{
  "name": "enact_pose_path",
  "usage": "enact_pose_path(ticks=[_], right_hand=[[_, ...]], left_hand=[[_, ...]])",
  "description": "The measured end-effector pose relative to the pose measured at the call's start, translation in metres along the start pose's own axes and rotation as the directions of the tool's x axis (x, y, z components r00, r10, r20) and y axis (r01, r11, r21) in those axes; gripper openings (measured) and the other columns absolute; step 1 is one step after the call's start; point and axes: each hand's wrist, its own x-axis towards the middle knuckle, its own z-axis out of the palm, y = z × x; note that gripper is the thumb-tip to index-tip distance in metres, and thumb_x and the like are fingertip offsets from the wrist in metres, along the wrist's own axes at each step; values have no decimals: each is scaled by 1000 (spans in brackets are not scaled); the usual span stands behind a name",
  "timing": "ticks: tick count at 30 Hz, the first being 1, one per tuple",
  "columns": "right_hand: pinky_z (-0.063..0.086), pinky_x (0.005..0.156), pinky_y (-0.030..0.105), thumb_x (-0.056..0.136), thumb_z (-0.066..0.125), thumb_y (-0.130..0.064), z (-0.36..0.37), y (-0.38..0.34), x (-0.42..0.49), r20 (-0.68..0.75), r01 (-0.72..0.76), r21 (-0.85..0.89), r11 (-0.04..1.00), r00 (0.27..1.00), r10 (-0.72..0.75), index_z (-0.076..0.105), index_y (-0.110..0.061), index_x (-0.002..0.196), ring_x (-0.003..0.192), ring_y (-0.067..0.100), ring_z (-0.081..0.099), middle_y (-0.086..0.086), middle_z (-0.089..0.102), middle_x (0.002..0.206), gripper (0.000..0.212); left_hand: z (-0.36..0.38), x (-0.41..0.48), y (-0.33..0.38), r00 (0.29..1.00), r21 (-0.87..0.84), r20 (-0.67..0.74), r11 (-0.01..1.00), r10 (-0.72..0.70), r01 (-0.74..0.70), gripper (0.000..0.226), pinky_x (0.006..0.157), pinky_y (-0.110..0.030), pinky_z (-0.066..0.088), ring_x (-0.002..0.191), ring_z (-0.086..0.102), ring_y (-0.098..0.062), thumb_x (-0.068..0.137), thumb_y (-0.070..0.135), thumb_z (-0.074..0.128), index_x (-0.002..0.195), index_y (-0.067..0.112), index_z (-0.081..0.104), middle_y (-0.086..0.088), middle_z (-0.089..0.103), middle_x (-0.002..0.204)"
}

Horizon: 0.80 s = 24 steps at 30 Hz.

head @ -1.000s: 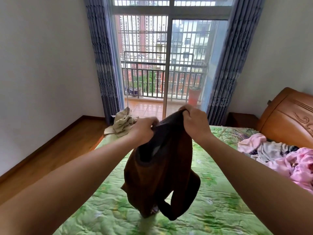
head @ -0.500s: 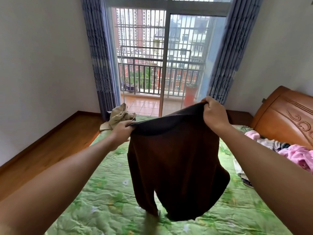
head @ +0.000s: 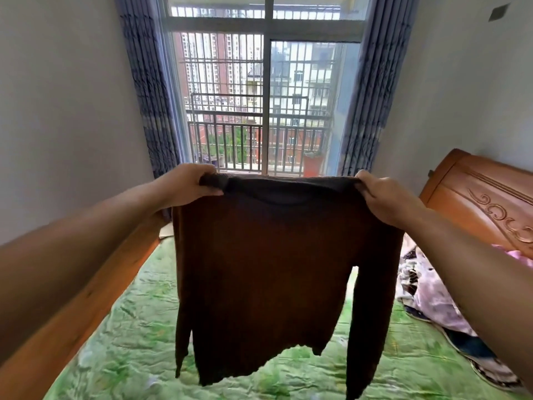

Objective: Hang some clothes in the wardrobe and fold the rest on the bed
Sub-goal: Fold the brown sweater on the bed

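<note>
A dark brown long-sleeved sweater (head: 274,269) hangs spread out in the air above the bed, held up by its two shoulders. The left hand (head: 187,184) grips the left shoulder, its fingers (head: 209,192) curled round a bunch of the knit. The right hand (head: 386,202) pinches the right shoulder in the same way. The body and both sleeves hang straight down, and the hem is clear of the covers.

The bed below is spread with a wrinkled green floral quilt (head: 129,327). A carved orange-brown wooden headboard (head: 484,203) stands at the right. In front of it, a loose pile of pink, white and dark clothes (head: 427,298) lies on the quilt, well to the right of the sweater. A strip of orange-brown wood (head: 86,307) runs along the quilt's left edge; whether it is bed frame or floor cannot be told.

Plain pale walls (head: 72,96) close the room on both sides. Straight ahead, a tall sliding glass door (head: 300,111) is flanked by blue patterned curtains (head: 147,88). Beyond the glass are a balcony railing (head: 230,140), a red flowerpot (head: 313,167) and high-rise blocks behind window bars.
</note>
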Motion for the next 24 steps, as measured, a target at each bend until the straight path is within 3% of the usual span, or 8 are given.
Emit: enact_pose_path(ticks=[3, 6, 8, 10, 13, 17, 21, 24], right_hand=[[50, 74, 46, 104, 28, -52, 4, -6, -2, 2, 24, 37, 999, 1000, -24, 45, -30, 103, 82, 36, 63, 8, 60, 81, 28], [50, 79, 45, 106, 33, -49, 11, -9, -2, -51, 35, 105, 994, 998, -30, 56, -25, 111, 90, 36, 65, 12, 68, 91, 33], [45, 73, 39, 106, 34, -49, 15, -9, -2, -61, 33, 135, 990, 998, -25, 58, -26, 100, 85, 32, 64, 0, 64, 82, 34], [39, 68, 35, 106, 34, -50, 19, -7, -3, -58, 29, 135, 990, 998, -21, 57, -30, 89, 77, 25, 60, -9, 56, 74, 35], [35, 59, 30, 104, 36, -53, 22, -5, -8, -69, 31, 135, 990, 997, -22, 50, -38, 78, 69, 16, 53, -17, 52, 72, 34], [35, 66, 33, 103, 34, -57, 32, 0, -20, -46, 36, 118, 992, 998, -31, 48, -40, 75, 69, 16, 51, -22, 47, 69, 35], [36, 66, 33, 93, 30, -67, 48, 10, -36, 31, 5, 97, 995, 999, -8, 55, -36, 75, 73, 23, 55, -16, 54, 68, 44], [46, 74, 38, 95, 46, -53, 65, 23, -42, 146, -58, 46, 997, 988, 51, 69, -26, 93, 90, 30, 63, 4, 70, 90, 36]], left_hand=[[-1, 2, -1, 991, -93, -133, 996, -26, 13, 13, 63, -28, 38, 75, 57, -11, 95, 29, 68, 87, 33, 59, 10, 61, 79], [6, -2, -6, 978, -143, -202, 989, -50, 20, 22, 59, -28, 36, 66, 51, 0, 96, 28, 67, 78, 35, 56, 11, 57, 72], [7, -8, -9, 976, -105, -212, 994, -39, 17, 22, 60, -25, 36, 68, 52, 1, 95, 30, 67, 79, 36, 52, 13, 57, 73], [8, -16, -14, 988, -7, -151, 1000, 4, -6, 17, 62, -25, 40, 71, 56, -3, 95, 33, 67, 86, 36, 52, 12, 58, 76], [17, -28, -18, 998, 99, -36, 994, 43, -39, 18, 65, -35, 49, 71, 60, -15, 94, 40, 65, 91, 25, 57, 3, 62, 79], [35, -39, -25, 990, 99, 138, 994, 25, -39, 15, 71, -40, 50, 76, 61, -19, 96, 40, 63, 89, 30, 55, 4, 61, 81], [69, -43, -30, 996, -78, 69, 995, -58, 64, 11, 79, -35, 46, 90, 61, -23, 100, 27, 60, 104, 19, 67, -3, 65, 96], [94, -45, -29, 982, -294, 110, 939, -152, 178, 16, 86, -32, 49, 95, 61, -19, 103, 27, 56, 111, 28, 70, 3, 65, 102]])
